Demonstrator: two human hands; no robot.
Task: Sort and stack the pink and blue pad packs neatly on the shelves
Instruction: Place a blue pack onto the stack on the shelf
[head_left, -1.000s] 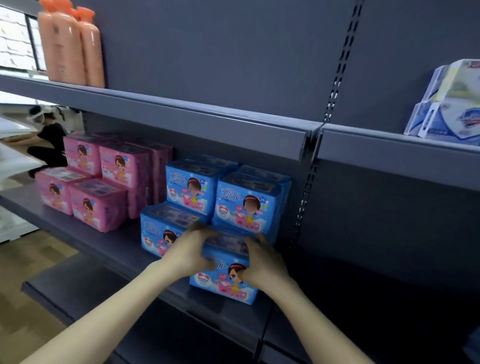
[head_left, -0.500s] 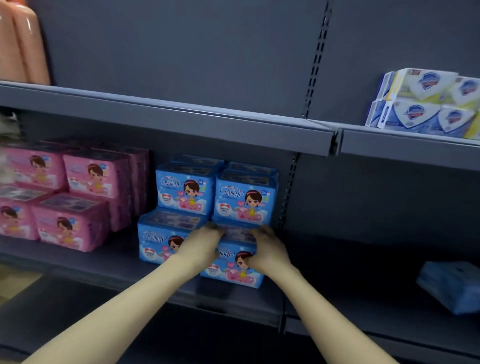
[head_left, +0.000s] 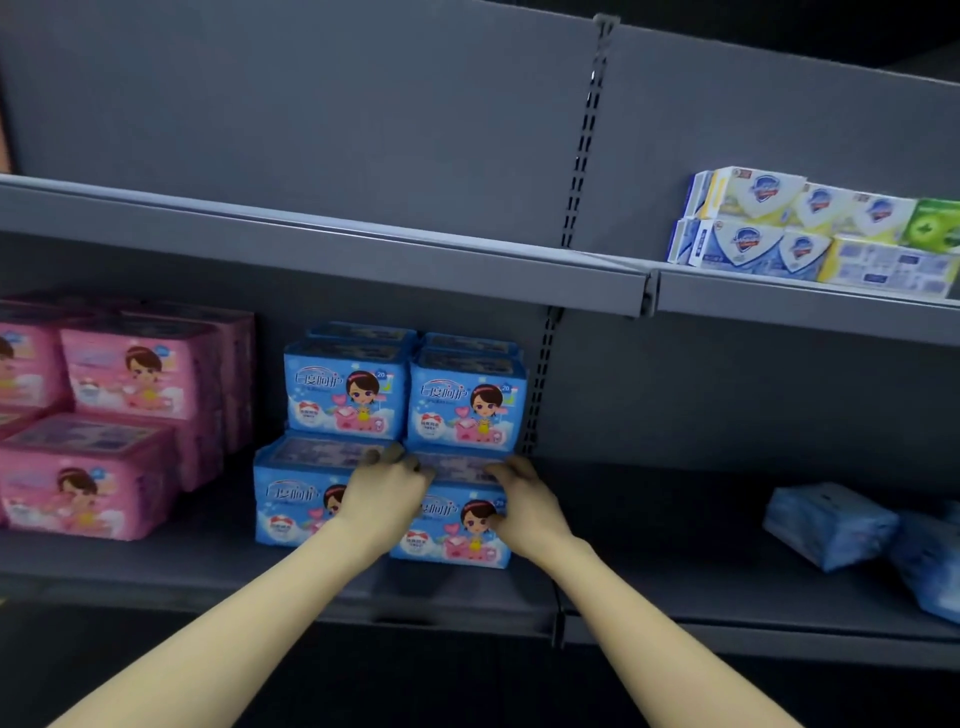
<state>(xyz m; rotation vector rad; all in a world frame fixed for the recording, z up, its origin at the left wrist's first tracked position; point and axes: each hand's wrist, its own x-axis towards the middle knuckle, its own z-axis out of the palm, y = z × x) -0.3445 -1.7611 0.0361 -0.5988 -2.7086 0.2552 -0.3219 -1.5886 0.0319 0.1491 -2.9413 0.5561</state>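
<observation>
- Your left hand (head_left: 387, 493) curls its fingers over the top left corner of the lower right blue pad pack (head_left: 462, 540), a soft plastic-wrapped block with a cartoon girl on its face; your right hand (head_left: 524, 506) curls round its top right corner; both hands grip it, one at each end.
- That pack sits on the dark grey metal middle shelf (head_left: 156, 566), touching the lower left blue pad pack (head_left: 291, 499) and set slightly nearer to you than it.
- Two upper blue pad packs (head_left: 348, 389) stand side by side on the lower pair, hard against the slotted upright (head_left: 540, 384); more blue packs lie behind them.
- The pink pad packs (head_left: 130, 374), wrapped likewise, are stacked two high at the left of the same shelf, near the blue stack but apart from it.
- Two loose pale blue packs (head_left: 831, 525) lie tilted in the bay to your right.
- White, yellow and green soap boxes (head_left: 753, 223) sit on the grey upper shelf (head_left: 363, 254) at right.
</observation>
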